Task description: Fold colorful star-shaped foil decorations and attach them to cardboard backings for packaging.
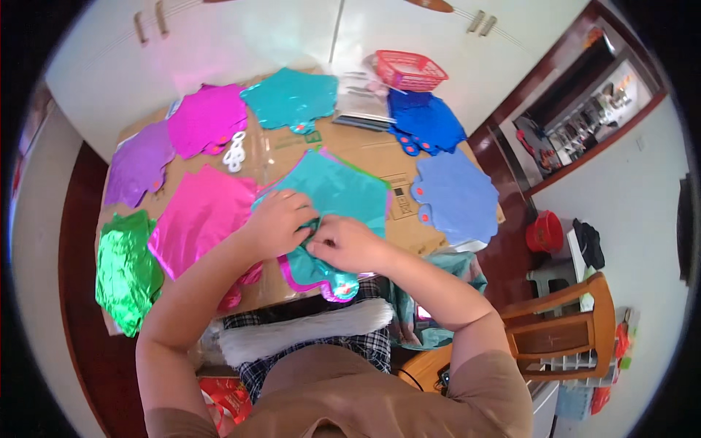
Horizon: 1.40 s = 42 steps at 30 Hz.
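A shiny teal foil piece (343, 182) with pointed corners and magenta edging lies on the cardboard-covered table before me. Its lower end has a rounded tab with a red spot. My left hand (283, 223) is closed over its left middle part, fingers bent down onto it. Close beside, my right hand (349, 242) pinches the same piece with thumb and forefinger. The fingertips of both hands nearly meet, and whatever small part sits between them is hidden. A pink foil piece (201, 219) lies under my left forearm, partly covered.
Around the table's cardboard (292, 153) lie stacks of similar pieces: green (128, 266), purple (139, 168), magenta (207, 120), teal (290, 98), dark blue (431, 120) and light blue (456, 196). White rings (234, 155), silver sheets (363, 98) and a red basket (410, 71) stand among them. A wooden chair (602, 321) is right.
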{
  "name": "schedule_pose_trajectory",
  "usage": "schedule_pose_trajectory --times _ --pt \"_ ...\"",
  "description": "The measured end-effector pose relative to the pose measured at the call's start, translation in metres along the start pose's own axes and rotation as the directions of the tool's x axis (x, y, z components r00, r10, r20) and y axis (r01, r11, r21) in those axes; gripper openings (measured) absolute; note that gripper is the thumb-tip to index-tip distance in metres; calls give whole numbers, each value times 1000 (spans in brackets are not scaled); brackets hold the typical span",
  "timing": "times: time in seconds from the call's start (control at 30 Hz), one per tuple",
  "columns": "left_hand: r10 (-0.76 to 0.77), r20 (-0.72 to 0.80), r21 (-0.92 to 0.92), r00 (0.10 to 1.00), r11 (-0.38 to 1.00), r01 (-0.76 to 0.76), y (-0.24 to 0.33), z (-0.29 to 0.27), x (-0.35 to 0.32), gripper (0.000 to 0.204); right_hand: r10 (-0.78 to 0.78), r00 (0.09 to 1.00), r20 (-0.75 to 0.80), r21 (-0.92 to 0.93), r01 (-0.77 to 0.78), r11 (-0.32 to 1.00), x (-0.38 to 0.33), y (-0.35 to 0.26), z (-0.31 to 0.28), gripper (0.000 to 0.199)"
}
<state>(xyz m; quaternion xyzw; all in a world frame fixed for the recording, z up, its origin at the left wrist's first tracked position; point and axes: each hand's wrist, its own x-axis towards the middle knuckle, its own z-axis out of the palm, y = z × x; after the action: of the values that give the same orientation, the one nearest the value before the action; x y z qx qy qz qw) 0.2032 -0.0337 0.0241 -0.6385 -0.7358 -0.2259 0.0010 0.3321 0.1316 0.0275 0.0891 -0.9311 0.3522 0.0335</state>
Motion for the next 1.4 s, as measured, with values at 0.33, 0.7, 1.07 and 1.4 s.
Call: schedule_pose_trajectory --times 0.33,0.7,1.07,1.4 --pt "92 -39 38 995 995 -91 5 1 -2 47 484 612 -625 -63 -658 751 49 198 -192 37" --pt "62 38 10 997 998 -62 10 -15 0 66 648 604 -465 -167 -778 605 82 281 -193 47" --pt "10 -93 -101 996 995 -19 -4 -19 15 41 657 565 -499 -128 -798 589 77 265 -186 42" --pt "35 -183 -107 982 993 -56 -12 -17 89 28 640 609 -469 -31 -735 677 76 286 -189 31"
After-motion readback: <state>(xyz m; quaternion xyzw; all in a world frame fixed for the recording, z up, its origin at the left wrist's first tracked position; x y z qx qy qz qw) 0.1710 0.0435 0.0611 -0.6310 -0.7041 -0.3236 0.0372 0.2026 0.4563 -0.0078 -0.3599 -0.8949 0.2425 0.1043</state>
